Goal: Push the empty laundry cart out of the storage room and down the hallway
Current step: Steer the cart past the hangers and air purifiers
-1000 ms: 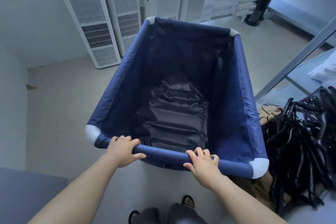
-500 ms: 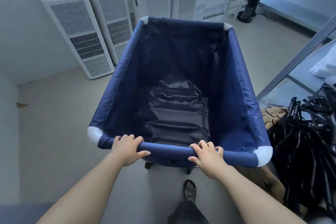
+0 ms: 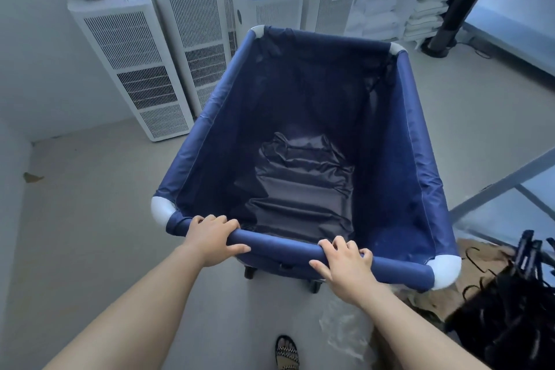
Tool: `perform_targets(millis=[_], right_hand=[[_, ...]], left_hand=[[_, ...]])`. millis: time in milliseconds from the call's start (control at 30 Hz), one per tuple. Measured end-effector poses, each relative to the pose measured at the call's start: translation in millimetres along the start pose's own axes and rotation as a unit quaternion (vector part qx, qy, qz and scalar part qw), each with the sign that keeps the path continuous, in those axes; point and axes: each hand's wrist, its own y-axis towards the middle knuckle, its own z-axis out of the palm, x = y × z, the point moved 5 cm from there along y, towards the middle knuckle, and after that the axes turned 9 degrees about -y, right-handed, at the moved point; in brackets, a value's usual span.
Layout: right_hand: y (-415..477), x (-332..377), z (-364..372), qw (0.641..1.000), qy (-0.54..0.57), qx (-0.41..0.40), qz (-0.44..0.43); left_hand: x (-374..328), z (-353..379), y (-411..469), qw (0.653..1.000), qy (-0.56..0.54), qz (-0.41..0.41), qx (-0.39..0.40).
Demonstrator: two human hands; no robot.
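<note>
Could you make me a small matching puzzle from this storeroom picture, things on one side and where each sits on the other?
Things:
1. laundry cart
2. air purifiers
3. black hangers
4. folded linens

Places:
A. piled on the floor at the right edge
B. stacked on shelves at the back
C. lined up along the left wall
D. in the middle, gripped by left hand and right hand

Pairs: 1-D, 2-C, 3-A, 4-B

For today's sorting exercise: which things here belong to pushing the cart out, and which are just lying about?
Belongs to the job:
cart
left hand
right hand

Just lying about:
air purifiers
stacked linens
hangers
plastic wrap
</note>
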Motion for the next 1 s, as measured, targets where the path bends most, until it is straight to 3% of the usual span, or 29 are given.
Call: perform_targets(millis=[300,533,1000], right_hand=[[71,-19,-34,1.000,-0.018,-0.006,0.002],[74,-24,-35,0.999,-0.020,-0.036,-0.002],[-80,16,27,0.999,-0.017,-0.017,-0.037]], left_hand=[[-3,-33,71,1.000,-0.001,0.001,-0.019],[-6,-31,74,0.999,0.004,0.005,-0.051],[-16,37,-88,0.999,-0.005,-0.016,-0.032]])
